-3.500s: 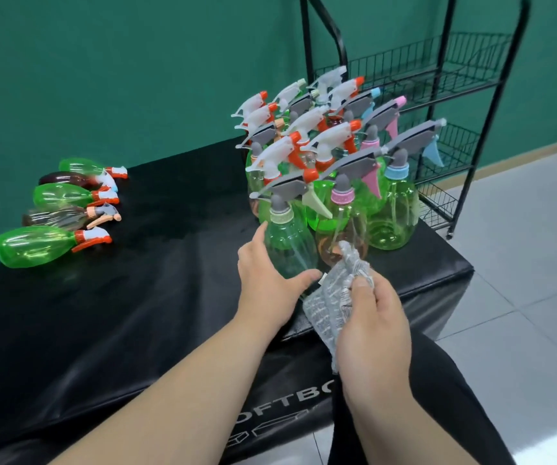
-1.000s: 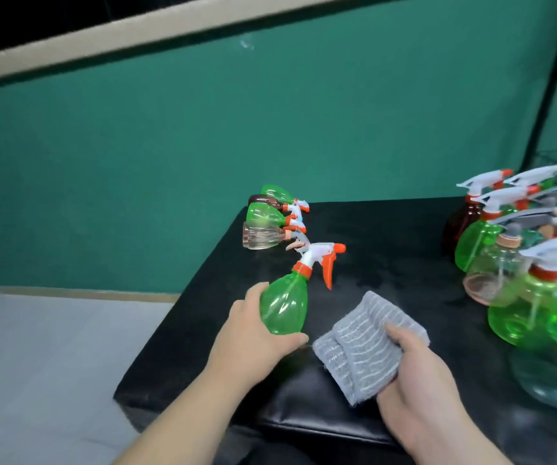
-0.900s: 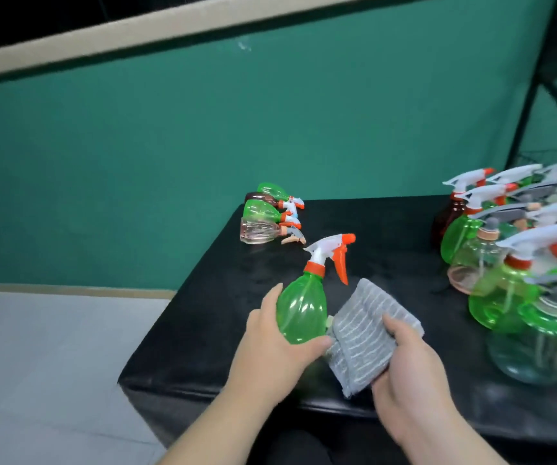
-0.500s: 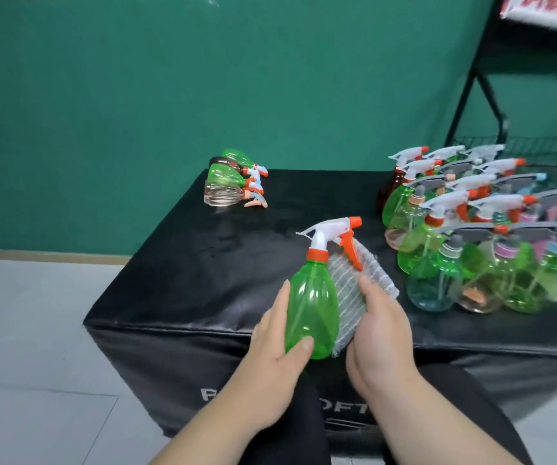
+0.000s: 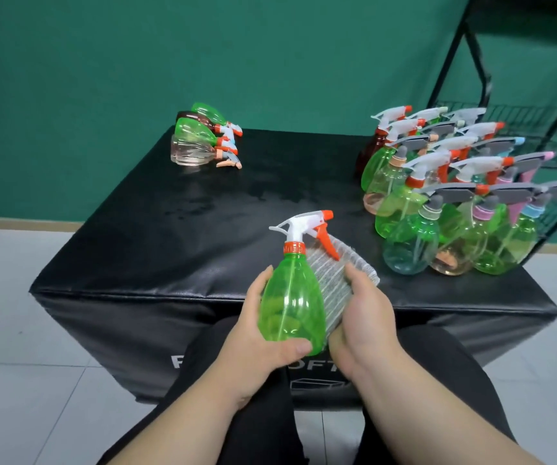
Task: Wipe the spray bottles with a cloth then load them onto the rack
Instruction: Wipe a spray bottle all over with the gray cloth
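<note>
Green spray bottle [image 5: 290, 303] upright over the near edge of the black padded table [image 5: 169, 236], cloth against it.
Left hand [image 5: 257, 333] wraps the bottle's base, thumb across the front. Right hand [image 5: 361, 317] grips the grey ribbed cloth [image 5: 334, 276] and presses it to the bottle's right side. A second ago the bottle was tilted and the cloth was apart from it, so wiping looks just begun. Standing bottles [image 5: 438, 196] crowd the table's right, a few lying bottles [image 5: 200, 139] far left. Wire rack [image 5: 505, 119] behind; this one isn't loaded yet.
</note>
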